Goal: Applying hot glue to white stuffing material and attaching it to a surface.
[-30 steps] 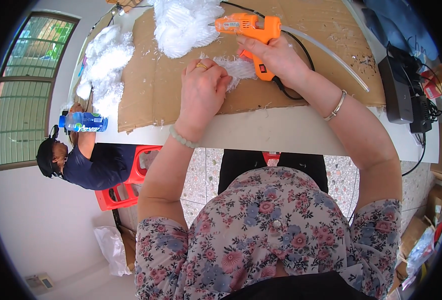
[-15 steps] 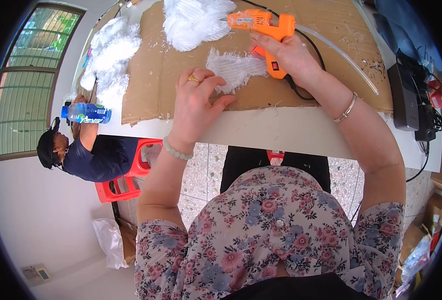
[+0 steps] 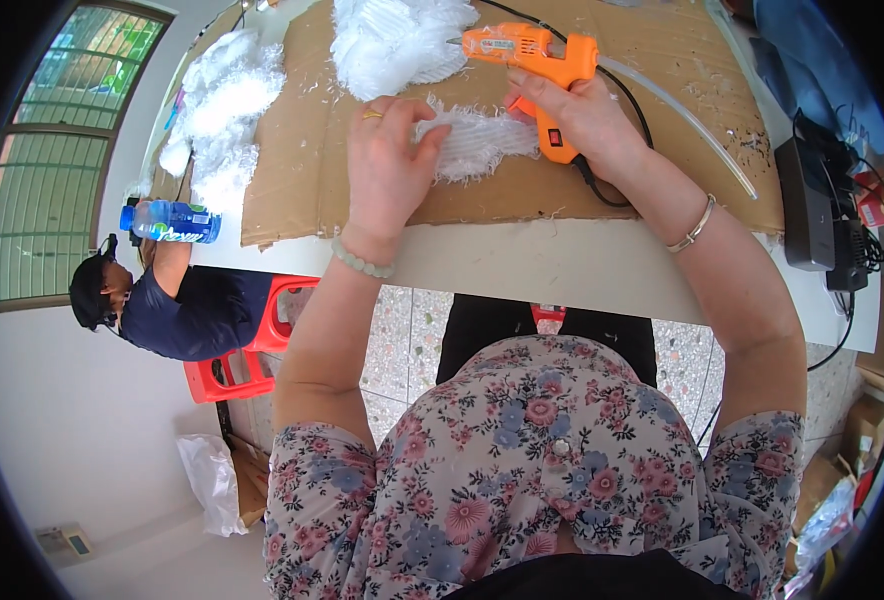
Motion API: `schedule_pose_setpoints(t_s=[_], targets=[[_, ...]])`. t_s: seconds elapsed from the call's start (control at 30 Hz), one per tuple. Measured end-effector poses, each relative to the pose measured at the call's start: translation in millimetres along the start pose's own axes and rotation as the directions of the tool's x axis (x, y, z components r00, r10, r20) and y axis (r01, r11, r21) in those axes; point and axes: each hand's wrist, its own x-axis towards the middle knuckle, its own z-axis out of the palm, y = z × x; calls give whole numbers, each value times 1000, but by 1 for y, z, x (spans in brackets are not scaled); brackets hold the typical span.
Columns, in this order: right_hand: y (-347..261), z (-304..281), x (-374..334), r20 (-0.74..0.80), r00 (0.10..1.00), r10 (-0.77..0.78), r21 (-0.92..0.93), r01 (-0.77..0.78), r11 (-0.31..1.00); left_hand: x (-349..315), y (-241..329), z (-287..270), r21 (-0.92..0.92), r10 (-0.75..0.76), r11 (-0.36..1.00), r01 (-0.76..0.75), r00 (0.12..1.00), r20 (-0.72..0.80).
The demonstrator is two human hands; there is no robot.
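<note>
My right hand (image 3: 602, 125) is wrapped round the handle of an orange hot glue gun (image 3: 530, 42), whose nozzle points left. A clear glue stick (image 3: 687, 115) sticks out of its back and curves to the right. Below the gun lies a frayed piece of white ribbed fabric (image 3: 482, 145) on the cardboard. At the fabric's left edge my left hand (image 3: 390, 160) has its thumb and fingers bent together in a pinch. The fingertips partly hide that edge. By the nozzle sits a larger heap of the same white fabric (image 3: 397, 45).
A flat cardboard sheet (image 3: 302, 195) covers much of the white table (image 3: 562, 260). Fluffy white material (image 3: 227, 105) and a blue-labelled bottle (image 3: 172, 222) lie left, beside another person (image 3: 187, 310). A black cord (image 3: 634, 95) loops by the gun; a dark power box (image 3: 807, 205) stands right.
My left hand has moved up and closed at the fabric's left edge, which now looks more bunched. The glue gun has hardly shifted in my right hand.
</note>
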Motion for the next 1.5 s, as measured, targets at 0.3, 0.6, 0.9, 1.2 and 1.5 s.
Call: schedule_pose_setpoints(t_s=[0.3, 0.6, 0.9, 1.2, 1.5], targets=[[0, -5, 1, 39, 999, 14, -22, -13, 1000, -35, 6, -27, -60, -205, 976, 209, 976, 72], [0, -1, 1, 34, 999, 14, -18, -14, 1000, -15, 12, -7, -31, 19, 999, -15, 989, 149], [0, 2, 1, 14, 1000, 22, 3, -22, 1000, -2, -9, -21, -548, -563, 610, 572, 800, 208], [-1, -2, 3, 45, 998, 39, -37, -38, 999, -14, 9, -8, -5, 64, 998, -64, 981, 183], [0, -2, 3, 23, 998, 50, -64, -48, 997, 2, -10, -28, -366, -419, 837, 407, 907, 50]])
